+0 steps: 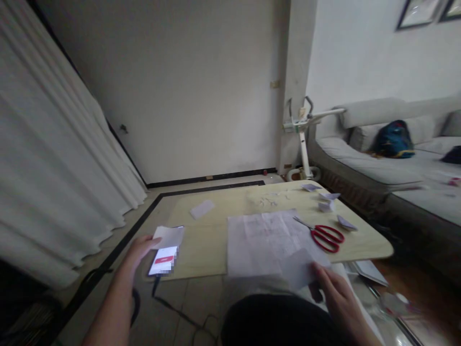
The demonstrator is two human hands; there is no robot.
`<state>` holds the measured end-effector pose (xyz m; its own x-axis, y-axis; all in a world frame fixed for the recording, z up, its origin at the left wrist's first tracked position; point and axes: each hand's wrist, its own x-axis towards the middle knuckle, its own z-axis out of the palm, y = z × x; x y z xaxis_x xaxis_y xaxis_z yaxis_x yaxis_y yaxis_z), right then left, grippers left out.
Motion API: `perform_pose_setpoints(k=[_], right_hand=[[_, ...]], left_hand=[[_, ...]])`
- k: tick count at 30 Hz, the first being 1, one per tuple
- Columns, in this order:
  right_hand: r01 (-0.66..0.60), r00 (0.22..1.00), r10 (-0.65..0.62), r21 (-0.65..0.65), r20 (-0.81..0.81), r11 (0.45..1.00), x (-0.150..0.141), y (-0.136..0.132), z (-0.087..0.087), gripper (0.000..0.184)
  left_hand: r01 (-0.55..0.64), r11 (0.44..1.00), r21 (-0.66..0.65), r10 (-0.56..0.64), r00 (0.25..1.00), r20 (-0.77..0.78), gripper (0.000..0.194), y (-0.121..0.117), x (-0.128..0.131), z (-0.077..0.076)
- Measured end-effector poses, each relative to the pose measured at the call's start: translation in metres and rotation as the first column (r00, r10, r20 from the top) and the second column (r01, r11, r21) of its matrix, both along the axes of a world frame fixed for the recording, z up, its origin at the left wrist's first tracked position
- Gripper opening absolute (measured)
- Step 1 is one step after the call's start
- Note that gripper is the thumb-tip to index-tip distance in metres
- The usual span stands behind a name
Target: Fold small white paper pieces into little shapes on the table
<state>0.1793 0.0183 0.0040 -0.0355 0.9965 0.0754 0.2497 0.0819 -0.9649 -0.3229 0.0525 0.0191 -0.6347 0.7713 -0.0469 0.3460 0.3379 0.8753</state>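
1. Pinching a paper slip (298, 270), the right hand (335, 288) hangs near the creased sheet (257, 242) on the desk (203, 242).
2. The left hand (144, 242) holds white paper (169, 237) across the smartphone (163, 263).
3. Tugging the sheet could drag the scissors (314, 229), whose blades overlap it.

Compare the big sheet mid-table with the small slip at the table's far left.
Size: the big sheet is several times larger than the small slip.
Surface: the big sheet shows fold creases; none can be made out on the small slip.
Covering: scissors tips overlap the big sheet; nothing covers the small slip.
Shared: both are pale and lie on the table.
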Motion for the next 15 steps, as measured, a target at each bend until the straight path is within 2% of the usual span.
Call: perform_pose_setpoints(k=[2,4,6,8,10,11,12,15], right_hand=[[0.015,0.999,-0.016,0.011,0.04,1.0,0.002,0.004,0.0,0.063],[-0.005,0.997,0.004,0.013,0.071,1.0,0.002,0.005,0.0,0.064],[-0.01,0.996,0.007,0.027,0.094,1.0,0.002,0.005,0.0,0.065],[0.012,0.994,-0.017,0.045,0.111,0.999,0.001,0.004,0.0,0.063],[0.018,0.992,-0.024,0.05,0.126,0.999,0.0,0.003,-0.002,0.061],[0.011,0.991,-0.016,0.044,0.134,0.999,0.001,0.003,-0.003,0.061],[-0.002,0.99,-0.004,0.037,0.141,0.999,0.001,0.003,-0.004,0.06],[-0.025,0.987,0.022,0.016,0.161,1.0,0.003,0.003,-0.007,0.062]], left_hand=[[0.004,1.0,0.018,-0.004,0.999,0.041,0.017,-0.006,-0.011,0.008],[0.003,0.998,0.06,-0.005,0.999,0.043,0.022,-0.001,-0.013,0.019],[-0.017,0.974,0.226,0.008,0.999,0.04,0.031,0.002,-0.013,0.034],[-0.106,0.894,0.435,0.091,0.994,0.055,0.039,0.001,-0.013,0.047],[-0.166,0.812,0.56,0.147,0.986,0.078,0.045,-0.002,-0.011,0.054],[-0.16,0.808,0.568,0.141,0.987,0.079,0.047,-0.003,-0.009,0.055],[-0.133,0.827,0.546,0.116,0.991,0.066,0.048,-0.003,-0.007,0.053],[0.009,0.924,0.382,0.01,0.999,-0.047,0.046,0.002,-0.003,0.046]])
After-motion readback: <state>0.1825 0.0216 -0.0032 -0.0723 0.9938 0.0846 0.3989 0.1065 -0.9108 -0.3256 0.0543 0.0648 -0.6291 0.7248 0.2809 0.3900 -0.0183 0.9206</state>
